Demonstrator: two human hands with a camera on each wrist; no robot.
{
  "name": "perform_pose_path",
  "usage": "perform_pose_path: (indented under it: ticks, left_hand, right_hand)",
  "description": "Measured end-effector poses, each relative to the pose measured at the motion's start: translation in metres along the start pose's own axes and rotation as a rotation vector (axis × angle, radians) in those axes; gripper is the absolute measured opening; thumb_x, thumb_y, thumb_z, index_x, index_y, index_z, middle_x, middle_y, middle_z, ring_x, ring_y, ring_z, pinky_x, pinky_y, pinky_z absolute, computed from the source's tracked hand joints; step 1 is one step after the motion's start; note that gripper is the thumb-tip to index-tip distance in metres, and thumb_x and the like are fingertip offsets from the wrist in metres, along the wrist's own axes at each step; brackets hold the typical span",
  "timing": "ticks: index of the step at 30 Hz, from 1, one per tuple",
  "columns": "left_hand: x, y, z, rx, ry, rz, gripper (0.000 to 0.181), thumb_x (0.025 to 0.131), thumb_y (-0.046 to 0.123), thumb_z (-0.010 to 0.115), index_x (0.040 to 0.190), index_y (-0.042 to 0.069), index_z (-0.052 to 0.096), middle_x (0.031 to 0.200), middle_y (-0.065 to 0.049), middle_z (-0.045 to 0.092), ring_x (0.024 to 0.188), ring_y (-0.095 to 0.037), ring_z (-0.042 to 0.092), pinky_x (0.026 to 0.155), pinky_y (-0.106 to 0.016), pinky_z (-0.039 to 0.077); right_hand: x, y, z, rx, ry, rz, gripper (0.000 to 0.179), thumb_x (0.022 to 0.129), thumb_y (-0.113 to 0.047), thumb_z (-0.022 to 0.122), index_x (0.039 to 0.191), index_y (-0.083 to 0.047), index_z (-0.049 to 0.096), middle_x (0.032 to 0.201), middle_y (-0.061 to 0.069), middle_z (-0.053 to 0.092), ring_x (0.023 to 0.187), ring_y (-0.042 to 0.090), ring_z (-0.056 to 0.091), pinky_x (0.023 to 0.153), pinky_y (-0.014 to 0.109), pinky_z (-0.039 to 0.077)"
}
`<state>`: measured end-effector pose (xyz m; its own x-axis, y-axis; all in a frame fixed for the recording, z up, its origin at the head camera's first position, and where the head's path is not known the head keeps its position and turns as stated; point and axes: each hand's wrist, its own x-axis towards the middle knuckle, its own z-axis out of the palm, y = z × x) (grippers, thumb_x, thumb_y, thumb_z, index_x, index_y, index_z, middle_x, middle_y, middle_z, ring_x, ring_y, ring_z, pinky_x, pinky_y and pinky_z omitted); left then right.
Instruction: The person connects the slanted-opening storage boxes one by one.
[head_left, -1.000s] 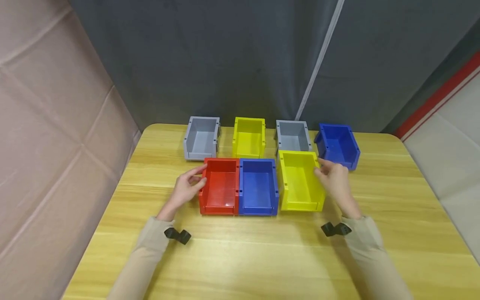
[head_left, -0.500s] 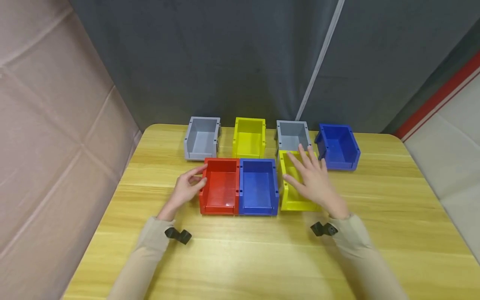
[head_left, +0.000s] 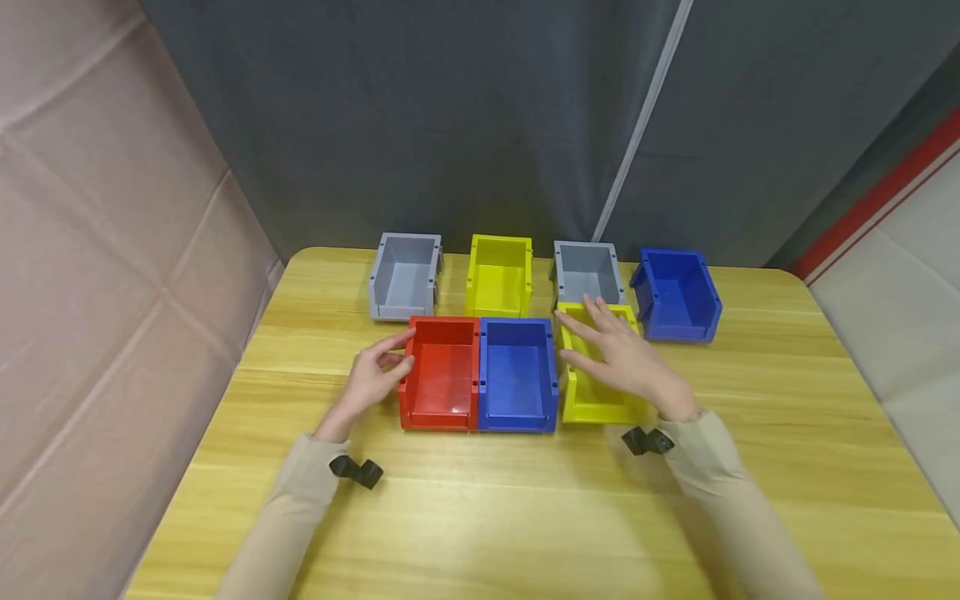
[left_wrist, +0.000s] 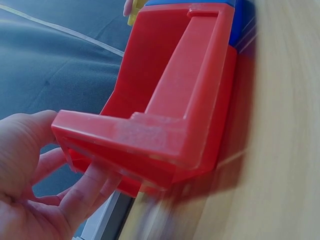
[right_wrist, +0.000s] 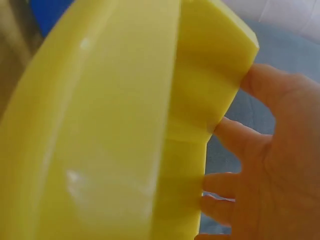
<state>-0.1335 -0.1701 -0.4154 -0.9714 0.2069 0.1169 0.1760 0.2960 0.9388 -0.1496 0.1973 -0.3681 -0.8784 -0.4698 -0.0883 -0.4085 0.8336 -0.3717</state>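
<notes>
Since a second ago, my right hand (head_left: pixel 618 358) has let go of the right rim of the near yellow bin (head_left: pixel 603 405) and now spreads over it, fingers reaching toward its far left side. It grips nothing: the fingers are extended, their tips at the bin's left edge, though I can't tell how firmly they touch. That bin stands at the right end of the near row, just beside the near blue bin (head_left: pixel 516 367).

Left of the blue one, and touching it, is the red bin (head_left: pixel 442 367). My left hand (head_left: pixel 369 375) has stayed there, holding the left side wall with the thumb at the rim and bent fingers against the outer face.

Behind these, along the far edge of the wooden table (head_left: pixel 480 517), runs a second row. From left to right it has the left grey bin (head_left: pixel 406 279), the far yellow bin (head_left: pixel 499 279), the right grey bin (head_left: pixel 587 271), partly hidden behind the near yellow one, and the far blue bin (head_left: pixel 677 296), turned a little askew.
</notes>
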Motion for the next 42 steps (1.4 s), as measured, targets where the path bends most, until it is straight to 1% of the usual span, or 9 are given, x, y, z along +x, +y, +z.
perform_pose_path:
  ticks: [3, 6, 10, 15, 24, 28, 31, 38, 42]
  left_hand:
    - [0.000, 0.000, 0.000, -0.004, 0.000, 0.004, 0.044, 0.086, -0.011, 0.056, 0.129, -0.013, 0.047, 0.125, -0.036, 0.049, 0.092, -0.048, 0.059, 0.059, -0.018, 0.051]
    - [0.000, 0.000, 0.000, -0.003, -0.005, 0.004, 0.044, 0.086, -0.011, 0.055, 0.130, -0.013, 0.046, 0.126, -0.036, 0.048, 0.093, -0.048, 0.059, 0.059, -0.019, 0.051]
    - [0.000, 0.000, 0.000, -0.005, -0.006, -0.002, 0.045, 0.086, -0.012, 0.055, 0.130, -0.013, 0.046, 0.126, -0.036, 0.048, 0.093, -0.047, 0.058, 0.060, -0.019, 0.051]
    - [0.000, 0.000, 0.000, -0.002, -0.004, 0.008, 0.044, 0.086, -0.012, 0.055, 0.130, -0.013, 0.046, 0.127, -0.035, 0.048, 0.094, -0.047, 0.058, 0.061, -0.018, 0.051]
    - [0.000, 0.001, 0.000, 0.003, 0.004, 0.008, 0.044, 0.086, -0.012, 0.055, 0.129, -0.013, 0.047, 0.126, -0.035, 0.049, 0.094, -0.047, 0.058, 0.062, -0.018, 0.051]
    - [0.000, 0.000, -0.001, 0.005, 0.002, 0.021, 0.044, 0.086, -0.012, 0.055, 0.129, -0.014, 0.047, 0.127, -0.035, 0.048, 0.094, -0.048, 0.059, 0.062, -0.018, 0.051]
    - [0.000, -0.003, 0.000, 0.012, 0.007, 0.029, 0.044, 0.086, -0.012, 0.055, 0.128, -0.014, 0.047, 0.126, -0.035, 0.049, 0.093, -0.047, 0.059, 0.063, -0.018, 0.051]
    - [0.006, -0.031, 0.002, 0.020, 0.024, 0.030, 0.045, 0.086, -0.009, 0.058, 0.131, -0.005, 0.050, 0.129, -0.027, 0.052, 0.092, -0.040, 0.061, 0.064, -0.018, 0.052]
    - [0.007, -0.036, 0.001, 0.025, 0.038, 0.045, 0.045, 0.086, -0.008, 0.059, 0.130, -0.003, 0.052, 0.127, -0.026, 0.053, 0.090, -0.039, 0.062, 0.063, -0.021, 0.053]
  right_hand:
    - [0.002, -0.002, -0.002, -0.028, -0.010, 0.022, 0.064, 0.093, -0.058, 0.040, 0.149, -0.031, 0.023, 0.156, 0.010, 0.001, 0.142, 0.032, -0.001, 0.105, 0.065, -0.005]
    - [0.002, -0.002, -0.002, -0.062, -0.014, 0.037, 0.065, 0.093, -0.060, 0.038, 0.149, -0.033, 0.022, 0.156, 0.009, 0.002, 0.142, 0.031, 0.001, 0.102, 0.068, -0.008]
    - [0.001, 0.001, 0.001, -0.053, -0.027, 0.039, 0.065, 0.093, -0.061, 0.037, 0.149, -0.035, 0.019, 0.157, 0.007, 0.000, 0.142, 0.030, -0.001, 0.103, 0.069, -0.005]
    - [0.001, 0.001, 0.003, -0.052, -0.030, 0.036, 0.064, 0.093, -0.061, 0.036, 0.150, -0.035, 0.017, 0.157, 0.007, -0.003, 0.142, 0.033, -0.001, 0.103, 0.068, -0.005]
    - [0.001, -0.001, 0.011, -0.111, 0.006, 0.030, 0.064, 0.093, -0.062, 0.033, 0.149, -0.038, 0.016, 0.156, 0.007, -0.004, 0.142, 0.035, 0.002, 0.103, 0.069, -0.003]
    - [0.001, -0.001, 0.014, -0.122, 0.030, 0.032, 0.064, 0.094, -0.060, 0.036, 0.150, -0.034, 0.019, 0.157, 0.009, -0.003, 0.142, 0.034, 0.003, 0.102, 0.069, -0.003]
    - [0.002, 0.000, 0.018, -0.126, 0.033, 0.028, 0.064, 0.094, -0.059, 0.037, 0.150, -0.032, 0.021, 0.157, 0.010, -0.002, 0.142, 0.034, 0.002, 0.103, 0.069, -0.004]
    - [0.001, 0.003, 0.028, -0.147, 0.062, 0.025, 0.064, 0.094, -0.058, 0.036, 0.150, -0.030, 0.021, 0.156, 0.014, 0.001, 0.142, 0.036, 0.004, 0.103, 0.069, -0.004]
    - [0.001, 0.003, 0.029, -0.153, 0.077, 0.019, 0.064, 0.094, -0.059, 0.036, 0.150, -0.031, 0.022, 0.156, 0.013, 0.002, 0.142, 0.035, 0.005, 0.103, 0.068, -0.004]
